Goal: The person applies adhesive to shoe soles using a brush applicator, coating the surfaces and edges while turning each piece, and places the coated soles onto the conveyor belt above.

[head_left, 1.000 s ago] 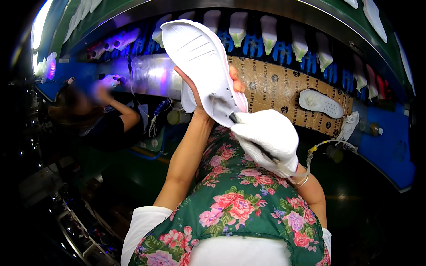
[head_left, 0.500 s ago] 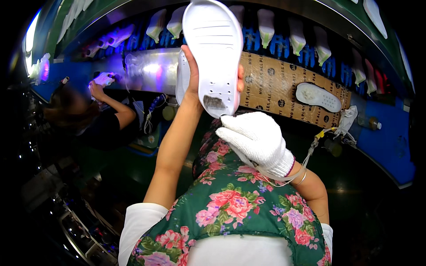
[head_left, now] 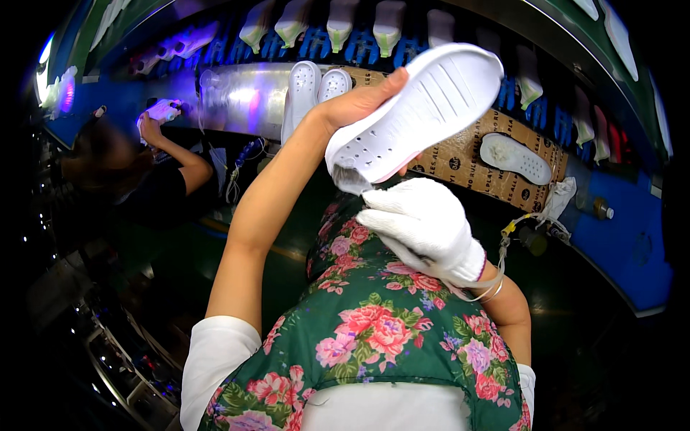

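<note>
A white shoe sole point(head_left: 438, 100) is in the grip of my bare left hand point(head_left: 359, 104), whose fingers wrap round its edge. The sole is tilted, its wide grooved end up to the right and its end with small holes toward me. A grey patch point(head_left: 351, 178) covers the near tip. At that tip is my right hand point(head_left: 420, 223) in a white knitted glove, thumb and fingers pinched together. Whatever the pinch holds is too small or hidden to name. A thin pale cord hangs about the right wrist.
Two white soles point(head_left: 305, 86) stand on the metal bench at left. Another sole point(head_left: 514, 156) lies on the printed brown cardboard point(head_left: 449, 164). Shoe forms point(head_left: 388, 29) line a rack beyond. A co-worker's hand point(head_left: 150, 131) holds a shoe at far left. A small bottle point(head_left: 602, 208) is at right.
My left hand has turned the sole from nearly upright to leaning right, its far end swinging right and lower. The two soles behind it show more. My right hand stays at the near tip.
</note>
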The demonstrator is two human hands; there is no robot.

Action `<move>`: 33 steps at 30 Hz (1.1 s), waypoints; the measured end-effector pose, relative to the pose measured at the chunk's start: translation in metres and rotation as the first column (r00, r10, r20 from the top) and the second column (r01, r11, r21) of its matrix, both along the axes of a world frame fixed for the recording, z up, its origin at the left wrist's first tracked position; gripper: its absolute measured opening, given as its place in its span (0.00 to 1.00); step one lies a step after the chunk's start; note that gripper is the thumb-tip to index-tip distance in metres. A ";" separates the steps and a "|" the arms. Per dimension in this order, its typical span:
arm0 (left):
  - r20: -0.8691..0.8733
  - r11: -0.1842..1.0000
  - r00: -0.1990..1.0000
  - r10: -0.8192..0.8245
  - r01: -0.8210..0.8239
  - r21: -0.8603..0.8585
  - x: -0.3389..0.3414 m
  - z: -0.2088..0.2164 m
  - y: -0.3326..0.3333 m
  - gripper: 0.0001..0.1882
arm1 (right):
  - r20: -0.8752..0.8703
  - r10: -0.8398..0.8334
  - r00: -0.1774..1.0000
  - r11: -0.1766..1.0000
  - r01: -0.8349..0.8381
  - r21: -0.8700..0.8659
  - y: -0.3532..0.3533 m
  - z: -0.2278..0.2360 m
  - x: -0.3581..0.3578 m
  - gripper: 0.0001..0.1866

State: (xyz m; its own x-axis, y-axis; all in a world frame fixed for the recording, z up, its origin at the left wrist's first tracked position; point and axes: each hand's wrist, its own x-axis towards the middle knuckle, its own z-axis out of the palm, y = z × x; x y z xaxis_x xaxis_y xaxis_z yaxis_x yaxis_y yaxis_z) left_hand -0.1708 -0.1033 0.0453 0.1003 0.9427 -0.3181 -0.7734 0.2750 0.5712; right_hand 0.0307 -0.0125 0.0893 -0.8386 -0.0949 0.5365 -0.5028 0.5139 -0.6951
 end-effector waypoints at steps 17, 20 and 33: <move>-0.664 0.851 0.533 -0.525 0.295 -0.435 -0.005 0.039 0.028 0.53 | 0.126 -0.009 0.992 0.994 0.022 -0.107 0.023 0.011 -0.003 0.19; -0.741 0.846 0.414 -0.529 0.330 -0.420 -0.008 0.036 0.032 0.55 | 0.038 -0.018 0.999 0.998 0.016 0.060 0.017 0.004 -0.002 0.19; -0.773 0.838 0.342 -0.535 0.331 -0.434 -0.016 0.033 0.041 0.58 | 0.203 -0.099 0.974 0.990 0.117 -0.082 0.022 0.010 0.001 0.16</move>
State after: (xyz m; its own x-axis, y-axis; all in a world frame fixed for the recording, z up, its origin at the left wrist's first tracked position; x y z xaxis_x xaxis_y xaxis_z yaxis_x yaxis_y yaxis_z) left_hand -0.1870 -0.0625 0.0787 0.0663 0.7705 -0.6340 0.3292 0.5830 0.7428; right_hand 0.0313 0.0096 0.0990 -0.9313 0.0443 0.3614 -0.2959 0.4865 -0.8221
